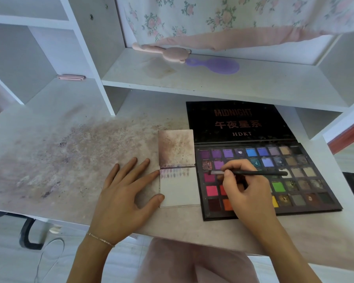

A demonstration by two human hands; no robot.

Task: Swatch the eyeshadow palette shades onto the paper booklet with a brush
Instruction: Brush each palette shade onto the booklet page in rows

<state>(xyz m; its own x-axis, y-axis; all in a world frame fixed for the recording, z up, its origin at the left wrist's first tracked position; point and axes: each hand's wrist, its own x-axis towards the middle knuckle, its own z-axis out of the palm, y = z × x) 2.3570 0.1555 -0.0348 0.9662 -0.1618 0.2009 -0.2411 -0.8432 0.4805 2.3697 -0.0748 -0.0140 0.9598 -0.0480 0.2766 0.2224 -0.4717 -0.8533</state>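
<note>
Both forearms are showing bare with no sleeves in view, the left hand (124,198) is wearing a thin beaded chain bracelet (100,239) at the wrist, the right hand (247,193) is wearing nothing, and the lap is wearing pale pink fabric (194,262).

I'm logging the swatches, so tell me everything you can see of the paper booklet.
The paper booklet lies open on the desk, left of the palette. Its upper page is stained brownish purple; the lower page is white, with small purple swatches along its top. The left hand rests flat beside it, forefinger and thumb touching its left edge.
</note>
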